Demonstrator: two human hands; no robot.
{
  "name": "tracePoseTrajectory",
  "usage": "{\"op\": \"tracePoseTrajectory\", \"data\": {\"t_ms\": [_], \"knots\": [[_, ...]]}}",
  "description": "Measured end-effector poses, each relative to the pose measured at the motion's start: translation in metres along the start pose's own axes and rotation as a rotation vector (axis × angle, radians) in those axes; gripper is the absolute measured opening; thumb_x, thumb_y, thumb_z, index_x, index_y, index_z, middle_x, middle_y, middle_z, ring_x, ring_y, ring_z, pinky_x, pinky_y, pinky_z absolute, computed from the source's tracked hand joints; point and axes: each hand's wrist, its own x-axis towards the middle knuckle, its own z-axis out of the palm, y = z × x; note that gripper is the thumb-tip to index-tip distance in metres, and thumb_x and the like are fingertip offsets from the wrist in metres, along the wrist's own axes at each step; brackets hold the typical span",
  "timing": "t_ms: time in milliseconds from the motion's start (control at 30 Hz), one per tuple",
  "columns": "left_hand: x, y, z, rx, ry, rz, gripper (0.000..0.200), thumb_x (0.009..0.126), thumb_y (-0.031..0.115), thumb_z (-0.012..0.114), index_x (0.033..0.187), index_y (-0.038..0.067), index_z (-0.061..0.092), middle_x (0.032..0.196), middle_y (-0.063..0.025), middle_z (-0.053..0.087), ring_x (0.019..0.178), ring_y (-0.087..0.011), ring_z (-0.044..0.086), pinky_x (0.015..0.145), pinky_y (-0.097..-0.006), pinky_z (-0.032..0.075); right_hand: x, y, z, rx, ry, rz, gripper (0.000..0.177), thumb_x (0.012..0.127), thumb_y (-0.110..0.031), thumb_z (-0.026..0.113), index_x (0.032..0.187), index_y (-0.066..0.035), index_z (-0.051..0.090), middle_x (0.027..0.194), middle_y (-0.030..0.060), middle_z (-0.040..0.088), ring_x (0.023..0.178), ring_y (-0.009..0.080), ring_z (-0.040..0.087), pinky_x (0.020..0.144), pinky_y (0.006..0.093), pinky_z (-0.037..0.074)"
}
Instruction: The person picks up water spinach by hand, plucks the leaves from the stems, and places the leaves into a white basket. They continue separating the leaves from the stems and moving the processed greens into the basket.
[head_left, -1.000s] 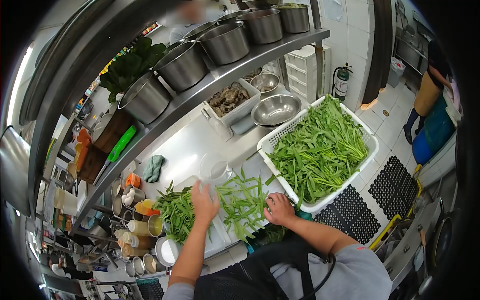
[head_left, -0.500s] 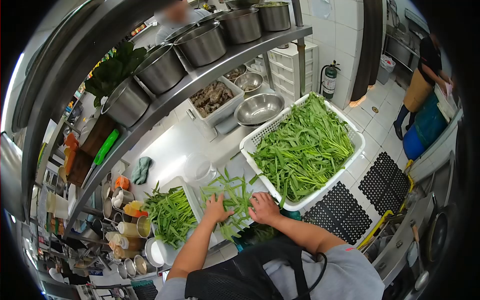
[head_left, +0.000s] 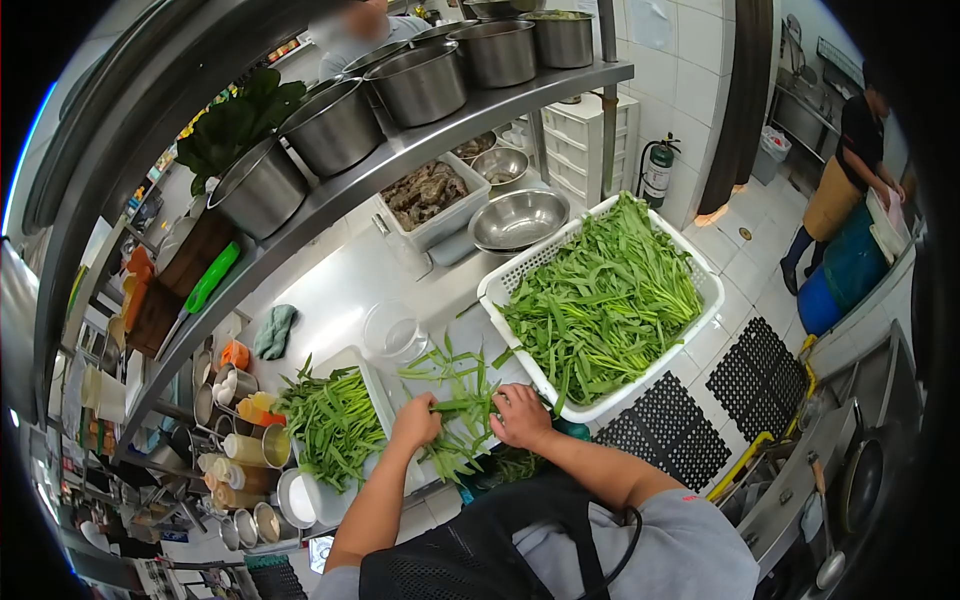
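Note:
Loose sprigs of water spinach (head_left: 455, 447), long-leaved and green, lie spread on a white board (head_left: 482, 330) in front of me. My left hand (head_left: 415, 424) is closed, pinching one end of a leafy piece. My right hand (head_left: 520, 415) curls round the other side of it, beside the corner of a big white basket (head_left: 710, 318). That basket is heaped with more water spinach (head_left: 600, 300). To the left of my left hand, a white tub (head_left: 372, 385) holds a bundle of stems (head_left: 335, 425).
A clear round container (head_left: 394, 332) and green cloth (head_left: 275, 332) lie on the steel counter. Steel pots (head_left: 415, 85) line the shelf above, with a green-handled knife (head_left: 212, 277) on its edge. A co-worker (head_left: 845, 175) stands far right. Black mats (head_left: 668, 428) cover the floor.
My left hand has gone from spread fingers over the greens to a closed pinch on a piece, slightly to the left. My right hand stays nearly in place, its fingers more curled.

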Motion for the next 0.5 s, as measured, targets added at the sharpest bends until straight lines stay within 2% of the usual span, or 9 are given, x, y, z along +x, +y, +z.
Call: {"op": "tracePoseTrajectory", "data": {"t_ms": [100,200,300,433,500], "knots": [[0.001,-0.003,-0.012,-0.051,0.023,-0.045,0.026,0.076,0.019,0.064,0.095,0.002,0.061,0.091,-0.0241,0.064,0.089,-0.0420,0.060,0.077,-0.0470,0.048,0.000,-0.001,0.001,-0.007,0.007,-0.004,0.032,0.075,-0.024,0.063,0.099,-0.002,0.057,0.107,0.0151,0.053,0.101,0.0318,0.050,0.089,0.0426,0.040],[0.014,-0.022,-0.014,-0.095,0.109,-0.003,0.031,0.077,0.027,0.066,0.095,0.002,0.062,0.090,-0.0246,0.064,0.089,-0.0409,0.061,0.078,-0.0443,0.049,-0.001,-0.001,0.005,-0.025,-0.025,0.023,0.033,0.075,-0.023,0.063,0.099,-0.002,0.057,0.107,0.0151,0.053,0.101,0.0325,0.050,0.089,0.0428,0.040],[0.016,-0.017,-0.042,-0.222,0.194,0.033,0.031,0.079,0.030,0.066,0.087,0.001,0.063,0.081,-0.0247,0.062,0.078,-0.0399,0.061,0.068,-0.0444,0.048,-0.003,-0.001,0.012,-0.025,-0.045,0.026,0.033,0.075,-0.023,0.064,0.099,-0.002,0.057,0.107,0.0148,0.053,0.103,0.0330,0.050,0.090,0.0433,0.040],[0.008,0.000,-0.089,-0.194,0.269,-0.007,0.036,0.081,0.035,0.066,0.086,-0.001,0.061,0.077,-0.0254,0.060,0.074,-0.0423,0.058,0.066,-0.0442,0.047,0.004,-0.006,0.010,-0.013,-0.024,0.003,0.032,0.074,-0.022,0.065,0.099,-0.002,0.058,0.106,0.0143,0.054,0.103,0.0328,0.050,0.090,0.0428,0.041],[0.008,0.002,-0.099,-0.153,0.306,0.026,0.032,0.084,0.031,0.065,0.088,-0.001,0.063,0.068,-0.0169,0.060,0.060,-0.0240,0.057,0.059,-0.0373,0.045,0.005,-0.006,0.011,-0.018,-0.028,-0.011,0.032,0.074,-0.022,0.065,0.099,-0.002,0.058,0.107,0.0143,0.054,0.103,0.0328,0.050,0.090,0.0428,0.041]]}}
